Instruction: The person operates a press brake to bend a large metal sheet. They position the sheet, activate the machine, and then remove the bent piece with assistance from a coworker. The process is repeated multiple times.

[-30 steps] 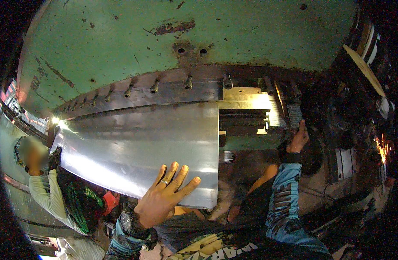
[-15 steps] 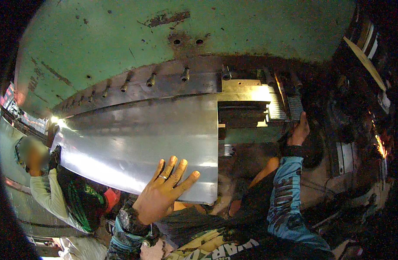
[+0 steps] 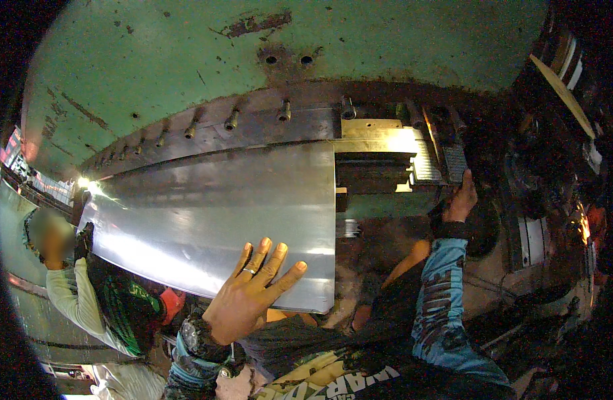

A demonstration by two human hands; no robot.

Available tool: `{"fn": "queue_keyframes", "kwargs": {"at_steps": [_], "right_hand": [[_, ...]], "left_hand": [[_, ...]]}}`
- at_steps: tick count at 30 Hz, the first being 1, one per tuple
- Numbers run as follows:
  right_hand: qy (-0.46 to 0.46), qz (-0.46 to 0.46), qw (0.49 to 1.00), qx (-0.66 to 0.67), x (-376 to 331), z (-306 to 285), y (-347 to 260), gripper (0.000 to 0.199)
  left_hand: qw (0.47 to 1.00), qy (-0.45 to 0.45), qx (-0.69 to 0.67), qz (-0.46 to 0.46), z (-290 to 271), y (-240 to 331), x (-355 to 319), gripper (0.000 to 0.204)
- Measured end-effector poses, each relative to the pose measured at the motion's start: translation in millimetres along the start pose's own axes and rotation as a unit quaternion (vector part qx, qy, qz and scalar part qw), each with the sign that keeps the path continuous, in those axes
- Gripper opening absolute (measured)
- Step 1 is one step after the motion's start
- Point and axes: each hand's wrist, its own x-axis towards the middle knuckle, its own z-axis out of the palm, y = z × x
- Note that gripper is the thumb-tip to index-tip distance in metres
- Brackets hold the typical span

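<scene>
A large shiny metal sheet (image 3: 220, 193) runs leftward from the middle, its far edge under a dark clamp bar with a row of bolts (image 3: 284, 110). My left hand (image 3: 253, 287) lies on the sheet's near right part with fingers spread; it wears a ring, with a dark watch at the wrist. My right hand (image 3: 461, 200) is at the machine's right end, closed at the lower edge of a grey ribbed metal block (image 3: 455, 164); part of its fingers is hidden. Brass-coloured, brightly lit machine parts (image 3: 380, 138) sit between the sheet and that block.
The green machine body (image 3: 186, 53) rises behind the sheet. At the left, a co-worker in pale sleeves (image 3: 80, 303) has a dark-gloved hand (image 3: 84, 240) at the sheet's left end; a red-gloved hand (image 3: 172, 305) is below its near edge. Sparks (image 3: 583, 227) fly at the far right.
Both my hands stay in nearly the same places, and the sheet has barely shifted. At the far right the sparks have changed shape and a reddish thing shows beside them.
</scene>
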Motion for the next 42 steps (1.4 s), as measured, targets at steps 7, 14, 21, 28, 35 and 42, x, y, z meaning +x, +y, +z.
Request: {"fn": "queue_keyframes", "kwargs": {"at_steps": [7,14,21,28,35,42], "right_hand": [[0.008,0.011,1.000,-0.009,3,0,2,0.047],[0.000,0.000,1.000,0.007,-4,4,-5,0.046],[-0.008,-0.003,1.000,0.009,-2,2,-3,0.038],[0.009,-0.023,0.999,0.022,8,2,9,0.035],[-0.026,-0.004,0.998,0.058,11,-2,9,0.036],[-0.021,-0.003,0.999,0.041,10,-2,10,0.037]], "left_hand": [[1.000,-0.005,0.009,0.001,-3,1,0,0.101],[1.000,0.011,-0.004,0.000,0,1,0,0.103],[1.000,0.009,-0.013,-0.002,1,1,0,0.104],[1.000,0.003,0.015,0.003,-1,0,0,0.105],[1.000,-0.001,-0.006,0.001,-2,0,0,0.105],[1.000,0.007,-0.010,0.005,-1,0,0,0.105]]}}
